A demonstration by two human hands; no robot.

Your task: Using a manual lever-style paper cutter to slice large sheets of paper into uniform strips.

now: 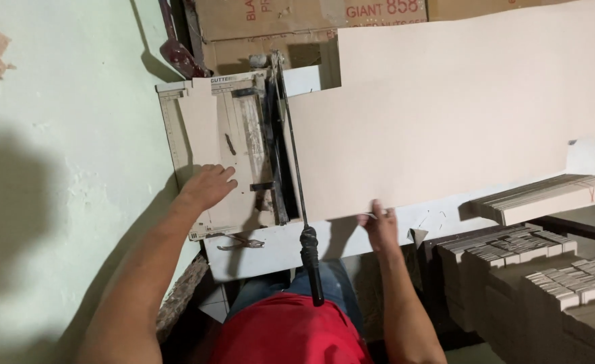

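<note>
The big pale cardboard sheet (445, 108) lies across the paper cutter (243, 155), spreading far to the right and running out of view at the top edge; it hides most of the white surface (270, 249) beneath it. It is plain, beige and flat, with a stepped notch at its upper left. The right hand (380, 226) pinches the sheet's near edge — a narrow grip, fingers partly tucked under and hard to make out. The left hand (208, 187) rests flat and spread on the cutter's board, just beside a narrow cut strip (201, 125). The black lever handle (311, 259) hangs toward the red shirt (284, 334). Stacked cut pieces (547, 269) fill the lower right — partly cut off.
</note>
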